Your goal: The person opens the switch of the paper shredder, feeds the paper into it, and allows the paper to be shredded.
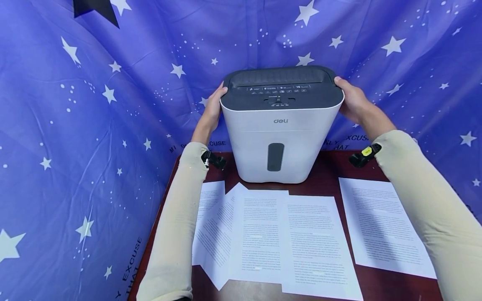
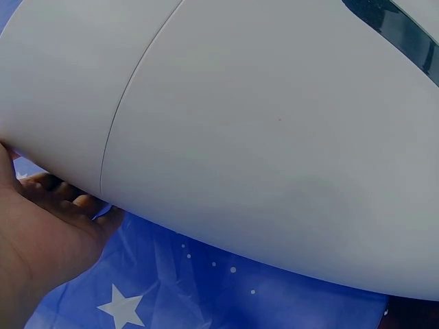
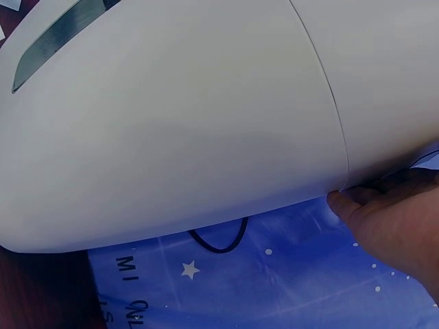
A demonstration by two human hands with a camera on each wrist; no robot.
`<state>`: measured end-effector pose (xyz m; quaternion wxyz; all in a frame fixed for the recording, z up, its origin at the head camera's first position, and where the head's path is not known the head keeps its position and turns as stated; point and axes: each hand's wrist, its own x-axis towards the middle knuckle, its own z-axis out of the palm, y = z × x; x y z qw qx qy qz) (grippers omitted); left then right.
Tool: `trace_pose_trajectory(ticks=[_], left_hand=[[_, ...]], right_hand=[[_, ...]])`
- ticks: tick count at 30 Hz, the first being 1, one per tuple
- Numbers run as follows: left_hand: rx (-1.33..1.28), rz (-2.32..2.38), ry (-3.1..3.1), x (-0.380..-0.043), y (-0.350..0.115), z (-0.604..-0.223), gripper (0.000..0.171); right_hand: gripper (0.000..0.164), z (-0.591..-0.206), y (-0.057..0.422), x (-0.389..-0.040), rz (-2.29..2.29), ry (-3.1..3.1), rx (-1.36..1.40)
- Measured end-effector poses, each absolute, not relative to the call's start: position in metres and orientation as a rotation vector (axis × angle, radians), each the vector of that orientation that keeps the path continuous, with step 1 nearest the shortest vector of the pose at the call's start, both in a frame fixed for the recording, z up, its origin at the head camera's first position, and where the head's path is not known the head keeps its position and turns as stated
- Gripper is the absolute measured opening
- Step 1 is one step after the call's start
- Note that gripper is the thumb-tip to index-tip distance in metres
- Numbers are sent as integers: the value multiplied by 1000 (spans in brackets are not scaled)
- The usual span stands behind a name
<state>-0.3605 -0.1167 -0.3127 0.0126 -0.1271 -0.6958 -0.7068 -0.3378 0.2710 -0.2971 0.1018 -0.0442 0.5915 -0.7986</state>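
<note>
A white paper shredder [image 1: 248, 146] with a dark grey top [image 1: 244, 98] and a small dark window [image 1: 276, 157] stands upright at the back of the table. My left hand [image 1: 213, 106] grips its upper left side, thumb over the top edge. On the opposite side, my right hand [image 1: 354, 100] holds the upper right edge, thumb also on the rim. In the left wrist view the left fingers [image 2: 86, 203] reach behind the white side wall; the right fingers [image 3: 346, 203] do likewise in the right wrist view. Most of the fingers are hidden in the head view.
Several printed sheets [image 1: 260, 234] overlap on the dark red table [image 1: 399, 286] in front of the shredder. One sheet [image 1: 384, 225] lies apart at the right, partly under my right arm. A blue star-patterned curtain [image 1: 150, 62] hangs behind and at the left. A black cable [image 3: 221, 251] loops behind the shredder.
</note>
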Motion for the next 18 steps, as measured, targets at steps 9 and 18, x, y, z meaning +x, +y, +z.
trace_pose_trajectory(ticks=[9,18], left_hand=[[-382,-2225,-2169,-358,-114,-313,56],[-338,-2217,-2210,-353,-113,-311,56]], right_hand=[[29,-299,274,-333,-2355,1739,-123],[52,-300,277,-331,-2323,1756,-89]])
